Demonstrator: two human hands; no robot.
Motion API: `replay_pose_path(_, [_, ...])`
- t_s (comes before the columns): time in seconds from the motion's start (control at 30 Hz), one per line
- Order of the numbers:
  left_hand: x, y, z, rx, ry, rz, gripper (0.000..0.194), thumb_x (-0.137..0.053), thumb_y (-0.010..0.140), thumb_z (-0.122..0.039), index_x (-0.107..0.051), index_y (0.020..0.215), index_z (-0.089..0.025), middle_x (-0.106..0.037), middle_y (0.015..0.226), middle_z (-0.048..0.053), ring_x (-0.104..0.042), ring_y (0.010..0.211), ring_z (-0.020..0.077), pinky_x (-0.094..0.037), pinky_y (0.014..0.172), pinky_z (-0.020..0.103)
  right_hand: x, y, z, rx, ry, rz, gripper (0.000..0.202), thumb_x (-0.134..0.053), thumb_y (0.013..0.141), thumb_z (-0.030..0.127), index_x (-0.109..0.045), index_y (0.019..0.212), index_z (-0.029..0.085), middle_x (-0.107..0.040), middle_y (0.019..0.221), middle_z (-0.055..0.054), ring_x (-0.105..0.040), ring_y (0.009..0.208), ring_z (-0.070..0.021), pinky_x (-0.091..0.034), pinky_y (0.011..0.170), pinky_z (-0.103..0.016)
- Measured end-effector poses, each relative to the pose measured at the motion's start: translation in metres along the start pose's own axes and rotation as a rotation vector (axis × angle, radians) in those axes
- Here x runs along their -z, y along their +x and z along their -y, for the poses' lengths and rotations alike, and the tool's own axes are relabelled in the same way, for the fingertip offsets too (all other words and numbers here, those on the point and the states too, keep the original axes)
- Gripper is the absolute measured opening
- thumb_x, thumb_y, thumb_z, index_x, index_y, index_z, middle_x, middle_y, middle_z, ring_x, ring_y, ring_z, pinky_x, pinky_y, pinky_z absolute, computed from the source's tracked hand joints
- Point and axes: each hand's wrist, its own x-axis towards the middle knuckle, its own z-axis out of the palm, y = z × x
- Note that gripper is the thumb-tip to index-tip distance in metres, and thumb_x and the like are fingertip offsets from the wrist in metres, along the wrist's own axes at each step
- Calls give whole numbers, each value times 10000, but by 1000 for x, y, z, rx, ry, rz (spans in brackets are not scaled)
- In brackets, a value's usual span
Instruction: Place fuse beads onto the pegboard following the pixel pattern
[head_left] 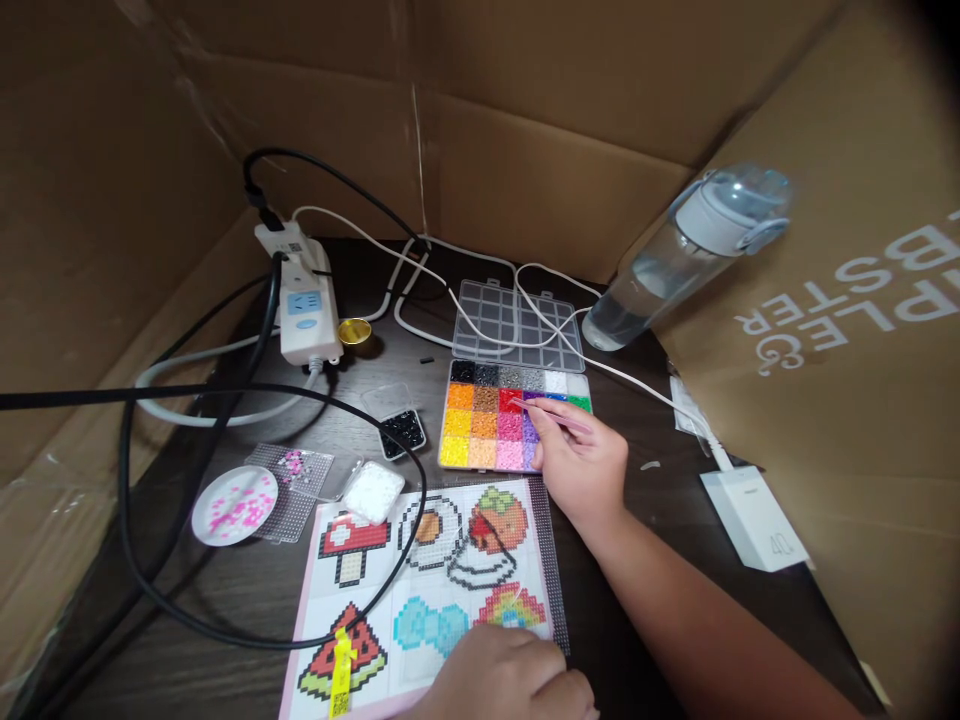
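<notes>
My right hand point(583, 462) pinches a pair of pink tweezers point(566, 416). Their tips reach the red beads point(510, 400) in a compartment of the bead box point(480, 468). Below it lies a pattern sheet point(397, 600) with pixel pictures of a mushroom, an egg, a watermelon slice and a bow, under a clear pegboard point(553, 560). A black-outlined triangular shape point(484, 562) with some red at its top overlaps the egg and orange fruit pictures. My left hand point(504, 680) rests on the sheet's lower edge, fingers curled; whatever they might hold is hidden.
Small boxes hold black beads point(402, 432) and white beads point(373, 490). Left of them is a white dish point(235, 505) with pink beads. A power strip point(304, 300), looping black cable point(262, 640), bottle point(660, 265) and charger point(754, 520) surround the work, with cardboard walls point(540, 160) behind.
</notes>
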Motion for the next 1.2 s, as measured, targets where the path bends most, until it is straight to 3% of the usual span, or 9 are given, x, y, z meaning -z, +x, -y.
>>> replay_pose_path(0.23, [1, 2, -1, 2, -12, 0, 494, -285, 1060, -277, -488, 613, -216, -434, 489, -46, -380, 390, 105, -273, 376, 261, -2, 0, 2, -25, -10, -27, 155, -728, 815, 289, -794, 872, 161, -793, 815, -80, -657, 469, -139, -561, 415, -262])
replay_pose_path(0.47, [-2, 1, 0, 5, 4, -4, 520, -268, 1061, -264, -483, 589, -217, -415, 470, -44, -377, 383, 108, -265, 362, 269, -2, -3, 2, 40, -37, -58, 139, -759, 807, 285, -792, 857, 160, -798, 845, -85, -776, 757, -234, -669, 667, -349])
replay_pose_path(0.8, [-3, -2, 0, -1, -4, 8, 505, -277, 1063, -280, -502, 615, -218, -428, 480, -43, -374, 388, 114, -254, 356, 278, -5, -3, -1, 21, -39, -92, 168, -771, 787, 311, -779, 846, 154, -788, 794, -89, -755, 657, -219, -613, 489, -288])
replay_pose_path(1.0, [-4, -1, 0, -4, -2, -1, 523, -255, 1066, -274, -484, 600, -217, -411, 470, -43, -367, 386, 109, -250, 359, 274, -6, -2, 1, -19, -4, -84, 180, -766, 792, 315, -779, 844, 142, -742, 655, -42, -581, 380, -113, -492, 357, -245])
replay_pose_path(1.2, [-4, 0, 0, -11, -1, -6, 528, -246, 1069, -276, -487, 603, -216, -410, 469, -45, -360, 386, 108, -255, 357, 268, -6, -2, 0, -18, -21, -97, 200, -780, 777, 329, -780, 847, 141, -764, 702, -63, -658, 466, -152, -548, 411, -264])
